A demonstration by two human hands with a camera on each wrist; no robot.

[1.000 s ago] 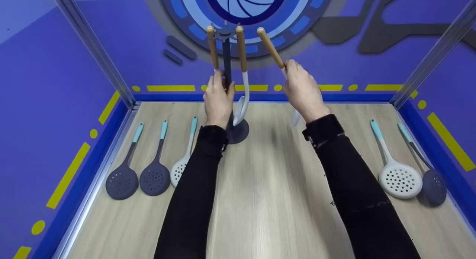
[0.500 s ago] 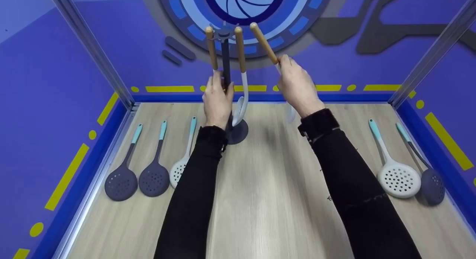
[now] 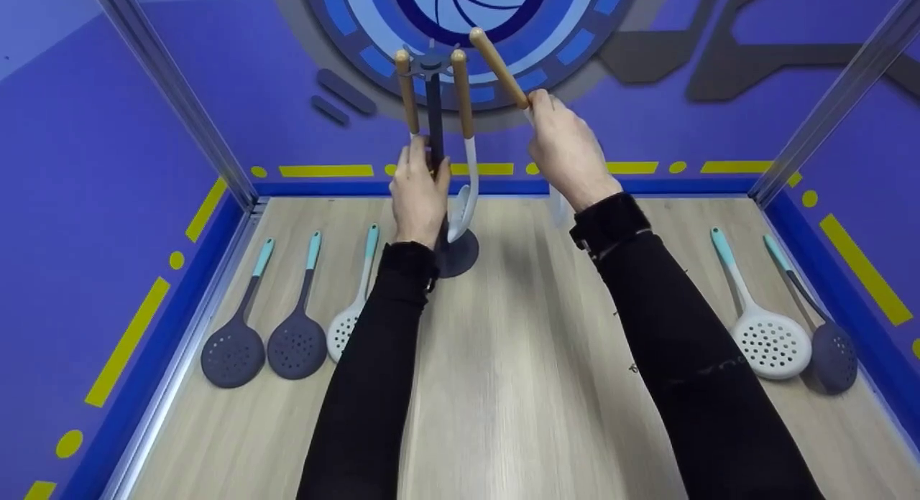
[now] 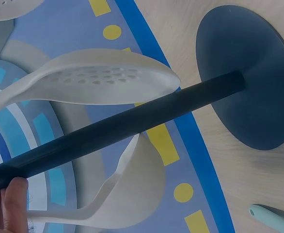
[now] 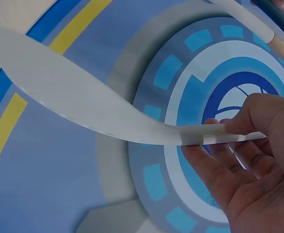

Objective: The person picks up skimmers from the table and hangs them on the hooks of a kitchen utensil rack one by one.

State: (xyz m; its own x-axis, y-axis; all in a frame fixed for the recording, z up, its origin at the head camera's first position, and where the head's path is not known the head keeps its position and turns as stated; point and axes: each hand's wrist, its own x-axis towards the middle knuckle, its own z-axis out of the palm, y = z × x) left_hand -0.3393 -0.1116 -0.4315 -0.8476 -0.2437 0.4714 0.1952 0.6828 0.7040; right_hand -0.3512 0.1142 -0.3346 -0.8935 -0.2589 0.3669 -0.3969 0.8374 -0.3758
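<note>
My left hand [image 3: 418, 198] grips the pole of a dark utensil stand [image 4: 108, 121], its fingers curled round the pole in the left wrist view. Two wooden-handled white utensils hang on the stand: a slotted spoon [image 4: 103, 80] and a ladle [image 4: 127, 194]. The ladle's bowl is hidden behind my left hand in the head view. To the right of the stand, my right hand [image 3: 568, 144] pinches a white utensil with a broad curved head [image 5: 74, 92] just below its wooden handle [image 3: 498, 67]. That handle leans left, its tip higher than the stand's hooked top [image 3: 431, 63].
Two dark skimmers [image 3: 233, 353] [image 3: 297, 345] and a white skimmer [image 3: 345, 327] lie at left, the white one partly covered by my sleeve. Another white skimmer [image 3: 773, 345] and a dark one [image 3: 834, 356] lie at right. Blue walls [image 3: 237, 90] enclose the wooden table [image 3: 489, 385].
My right hand has moved left and up, carrying the white utensil so its handle tip comes closer to the stand's top. My left hand stays on the pole.
</note>
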